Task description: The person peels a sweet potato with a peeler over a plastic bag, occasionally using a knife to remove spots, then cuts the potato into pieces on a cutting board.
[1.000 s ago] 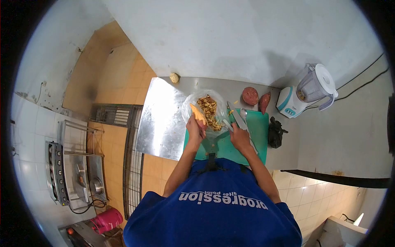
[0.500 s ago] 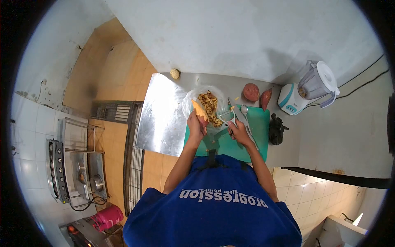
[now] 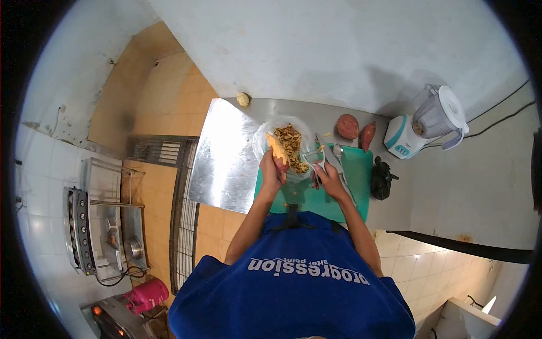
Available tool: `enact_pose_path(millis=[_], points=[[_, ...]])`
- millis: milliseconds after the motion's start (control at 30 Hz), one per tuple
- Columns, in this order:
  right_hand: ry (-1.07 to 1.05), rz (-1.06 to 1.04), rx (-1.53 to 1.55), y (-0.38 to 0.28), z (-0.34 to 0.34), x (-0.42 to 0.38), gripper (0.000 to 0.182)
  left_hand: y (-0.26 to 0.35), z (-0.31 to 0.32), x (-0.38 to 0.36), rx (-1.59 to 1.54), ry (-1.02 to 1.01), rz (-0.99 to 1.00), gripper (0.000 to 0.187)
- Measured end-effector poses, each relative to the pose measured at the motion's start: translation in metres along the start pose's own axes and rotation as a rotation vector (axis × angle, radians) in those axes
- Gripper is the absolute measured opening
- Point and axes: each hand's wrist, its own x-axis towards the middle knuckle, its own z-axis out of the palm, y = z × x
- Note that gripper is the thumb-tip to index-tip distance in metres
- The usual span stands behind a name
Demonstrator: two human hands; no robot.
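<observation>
In my left hand (image 3: 271, 176) is a partly peeled sweet potato (image 3: 278, 151), its upper part bare orange and its lower end still red-skinned. My right hand (image 3: 331, 182) grips a peeler (image 3: 314, 157) whose head points up and left, a short way from the sweet potato. Between and beyond my hands lies a clear plastic bag (image 3: 263, 133) holding a heap of brownish peelings (image 3: 289, 142). Under the hands is a green cutting board (image 3: 316, 204). A knife (image 3: 345, 186) and a spoon (image 3: 338, 150) rest on the board's right side.
Two unpeeled sweet potatoes (image 3: 348, 126) sit behind the board. A blender (image 3: 426, 121) and a black plastic bag (image 3: 382, 178) stand to the right. One pale round piece (image 3: 243, 99) lies at the counter's back edge. A shiny metal sheet (image 3: 223, 161) covers the left side.
The peeler and my right hand have shifted slightly, with the hand's hold turned a little. My left hand keeps the sweet potato in nearly the same place. The whole view has moved slightly.
</observation>
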Motion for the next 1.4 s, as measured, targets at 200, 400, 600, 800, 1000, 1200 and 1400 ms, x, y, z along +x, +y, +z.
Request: enact_pose_path(millis=[200, 400, 600, 800, 1000, 1200, 1400], points=[[-0.049, -0.217, -0.199, -0.003, 0.003, 0.004, 0.053, 0.018, 0.028, -0.022, -0.060, -0.171, 0.012, 0.043], [0.004, -0.620, -0.581, -0.062, 0.027, -0.007, 0.056, 0.036, 0.051, -0.041, -0.034, -0.235, 0.130, 0.041], [-0.033, -0.353, -0.778, -0.112, 0.048, -0.029, 0.060, 0.058, 0.074, -0.063, -0.013, -0.226, 0.195, 0.040], [0.103, -0.423, -0.961, -0.124, 0.058, -0.028, 0.057, 0.060, 0.080, -0.067, 0.184, -0.130, 0.355, 0.039], [0.138, -0.450, -0.988, -0.120, 0.060, -0.027, 0.056, 0.056, 0.078, -0.060, 0.249, -0.072, 0.487, 0.038], [0.144, -0.427, -0.922, -0.110, 0.057, -0.032, 0.058, 0.068, 0.087, -0.076, 0.169, -0.013, 0.328, 0.037], [0.138, -0.478, -0.842, -0.099, 0.054, -0.034, 0.053, 0.078, 0.095, -0.054, -0.079, 0.043, 0.428, 0.034]])
